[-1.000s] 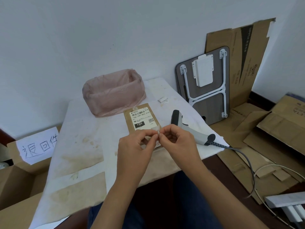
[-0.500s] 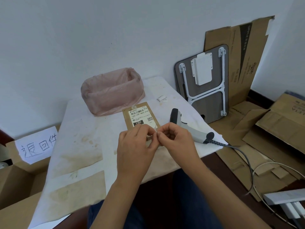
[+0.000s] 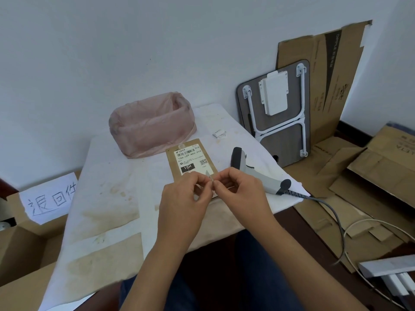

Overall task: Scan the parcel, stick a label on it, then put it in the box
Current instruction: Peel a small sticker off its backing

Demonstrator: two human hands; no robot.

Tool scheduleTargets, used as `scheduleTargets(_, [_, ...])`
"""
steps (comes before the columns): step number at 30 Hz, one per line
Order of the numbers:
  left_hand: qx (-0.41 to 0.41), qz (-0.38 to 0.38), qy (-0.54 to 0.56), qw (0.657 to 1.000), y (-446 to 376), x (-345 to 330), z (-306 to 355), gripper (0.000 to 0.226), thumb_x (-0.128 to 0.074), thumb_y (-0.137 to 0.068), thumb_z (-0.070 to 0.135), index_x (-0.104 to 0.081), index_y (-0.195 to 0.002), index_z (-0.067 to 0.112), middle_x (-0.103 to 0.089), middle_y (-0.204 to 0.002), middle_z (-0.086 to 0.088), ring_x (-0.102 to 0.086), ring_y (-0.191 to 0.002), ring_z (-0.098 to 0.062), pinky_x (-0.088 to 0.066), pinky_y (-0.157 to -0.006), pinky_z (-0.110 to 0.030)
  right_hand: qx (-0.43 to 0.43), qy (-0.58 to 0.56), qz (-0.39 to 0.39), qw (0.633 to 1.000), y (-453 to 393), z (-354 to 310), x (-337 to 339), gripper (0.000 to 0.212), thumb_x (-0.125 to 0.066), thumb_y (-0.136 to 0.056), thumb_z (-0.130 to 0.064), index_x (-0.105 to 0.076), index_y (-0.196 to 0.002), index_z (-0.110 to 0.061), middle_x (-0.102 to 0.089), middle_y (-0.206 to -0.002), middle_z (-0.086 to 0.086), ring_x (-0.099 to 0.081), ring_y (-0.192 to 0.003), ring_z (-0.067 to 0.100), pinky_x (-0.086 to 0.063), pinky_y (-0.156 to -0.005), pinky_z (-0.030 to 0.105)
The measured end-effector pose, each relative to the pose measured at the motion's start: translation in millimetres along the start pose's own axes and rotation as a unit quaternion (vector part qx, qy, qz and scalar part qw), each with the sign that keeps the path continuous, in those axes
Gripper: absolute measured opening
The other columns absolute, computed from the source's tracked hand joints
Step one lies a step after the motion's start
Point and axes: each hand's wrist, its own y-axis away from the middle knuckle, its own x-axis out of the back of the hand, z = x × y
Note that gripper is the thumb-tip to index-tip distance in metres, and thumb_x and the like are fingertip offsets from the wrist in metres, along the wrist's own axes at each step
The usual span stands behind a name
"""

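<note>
While your left hand (image 3: pixel 183 199) and right hand (image 3: pixel 239 190) meet above the near end of the brown parcel (image 3: pixel 190 161), their fingertips pinch one small white label (image 3: pixel 210 176) between them. That parcel lies flat on the table (image 3: pixel 107 187), with the barcode scanner (image 3: pixel 258 173) just to its right.

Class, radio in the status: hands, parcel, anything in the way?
Left hand and right hand pinching small white label. Flat brown parcel on table beneath, unboxed. Grey scanner lies beside; nothing blocking.

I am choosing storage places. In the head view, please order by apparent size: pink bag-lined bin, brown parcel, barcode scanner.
1. Pink bag-lined bin
2. Brown parcel, partly hidden by the hands
3. Barcode scanner
</note>
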Motion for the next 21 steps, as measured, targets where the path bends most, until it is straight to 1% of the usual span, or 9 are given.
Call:
scheduleTargets(2, [-0.004, -0.006, -0.009, 1.0, 0.4, -0.6, -0.2, 0.006, -0.066, -0.089, 0.03, -0.068, -0.085, 0.026, -0.072, -0.088, 0.014, -0.067, -0.08, -0.008, -0.056, -0.076, -0.041, 0.013, 0.023, 0.001, 1.0, 0.2, -1.3, 1.6, 0.003, -0.066, -0.085, -0.016, -0.069, -0.084, -0.015, -0.07, -0.074, -0.007, -0.065, -0.073, 0.007, -0.053, -0.066, 0.014])
scheduleTargets(4, [-0.005, -0.009, -0.002, 1.0, 0.6, -0.2, 0.4, 0.007, -0.066, -0.089, 0.03, -0.069, -0.084, 0.026, -0.072, -0.085, 0.013, -0.067, -0.078, -0.008, -0.055, -0.076, -0.038, 0.022, 0.037, -0.001, 0.999, 0.4, -2.2, 2.3, 0.004, -0.066, -0.084, -0.016, -0.067, -0.081, -0.014, -0.067, -0.069, -0.009, -0.063, -0.067, 0.004, -0.05, -0.063, 0.012])
scheduleTargets(5, [0.0, -0.012, 0.007, 1.0, 0.7, 0.4, 1.1, 0.006, -0.066, -0.089, 0.029, -0.069, -0.083, 0.027, -0.071, -0.084, 0.015, -0.066, -0.078, -0.006, -0.055, -0.074, -0.033, 0.022, 0.036, -0.001, 0.999, 0.8, -2.4, 2.5, 0.005, -0.066, -0.084, -0.015, -0.066, -0.08, -0.014, -0.066, -0.067, -0.009, -0.061, -0.065, 0.003, -0.049, -0.062, 0.012])
scheduleTargets(7, [0.022, -0.021, 0.037, 0.999, 0.7, 1.9, 2.3, 0.009, -0.068, -0.089, 0.027, -0.068, -0.081, 0.031, -0.07, -0.081, 0.02, -0.066, -0.079, 0.0, -0.051, -0.067, -0.015, 0.02, 0.026, 0.002, 0.999, 1.4, -2.6, 2.5, 0.006, -0.066, -0.084, -0.014, -0.065, -0.078, -0.015, -0.063, -0.064, -0.01, -0.058, -0.062, 0.001, -0.046, -0.059, 0.011])
scheduleTargets(10, [0.054, -0.031, 0.085, 0.994, 1.2, 2.4, 3.8, 0.012, -0.069, -0.089, 0.024, -0.068, -0.079, 0.031, -0.069, -0.084, 0.022, -0.063, -0.084, 0.01, -0.046, -0.061, -0.005, 0.026, 0.019, 0.008, 0.999, 1.8, -2.9, 3.0, 0.007, -0.066, -0.084, -0.013, -0.064, -0.077, -0.015, -0.06, -0.062, -0.012, -0.056, -0.06, -0.001, -0.043, -0.058, 0.009])
scheduleTargets(12, [0.075, -0.029, 0.122, 0.989, 0.7, 2.8, 3.3, 0.008, -0.069, -0.089, 0.024, -0.072, -0.081, 0.028, -0.072, -0.083, 0.019, -0.064, -0.079, 0.009, -0.045, -0.06, -0.004, 0.03, 0.009, 0.01, 0.999, 1.6, -3.5, 3.3, 0.006, -0.066, -0.085, -0.013, -0.065, -0.079, -0.014, -0.061, -0.064, -0.011, -0.058, -0.062, -0.001, -0.044, -0.059, 0.009])
scheduleTargets(15, [0.107, -0.033, 0.18, 0.977, -1.3, 5.8, 0.5, 0.007, -0.069, -0.089, 0.025, -0.076, -0.085, 0.026, -0.075, -0.079, 0.016, -0.066, -0.07, 0.007, -0.045, -0.058, -0.005, 0.038, -0.005, 0.016, 0.999, 2.7, -3.5, 3.3, 0.003, -0.067, -0.087, -0.016, -0.068, -0.085, -0.014, -0.069, -0.074, -0.009, -0.064, -0.072, 0.002, -0.049, -0.065, 0.01])
scheduleTargets(17, [0.114, -0.038, 0.192, 0.974, -2.7, 7.2, -1.0, 0.009, -0.068, -0.09, 0.025, -0.076, -0.086, 0.025, -0.074, -0.083, 0.021, -0.066, -0.07, 0.007, -0.046, -0.059, -0.006, 0.048, 0.0, 0.018, 0.999, 3.9, -3.8, 2.5, 0.004, -0.068, -0.086, -0.018, -0.07, -0.088, -0.015, -0.072, -0.079, -0.007, -0.067, -0.076, 0.005, -0.051, -0.068, 0.01])
scheduleTargets(21, [0.099, -0.042, 0.174, 0.979, -1.8, 6.8, -0.4, 0.011, -0.065, -0.092, 0.024, -0.074, -0.085, 0.028, -0.071, -0.084, 0.028, -0.065, -0.069, 0.009, -0.045, -0.058, -0.006, 0.057, 0.031, 0.015, 0.998, 3.1, -4.0, 2.2, 0.007, -0.069, -0.086, -0.02, -0.072, -0.091, -0.016, -0.074, -0.081, -0.005, -0.068, -0.079, 0.006, -0.052, -0.069, 0.01])
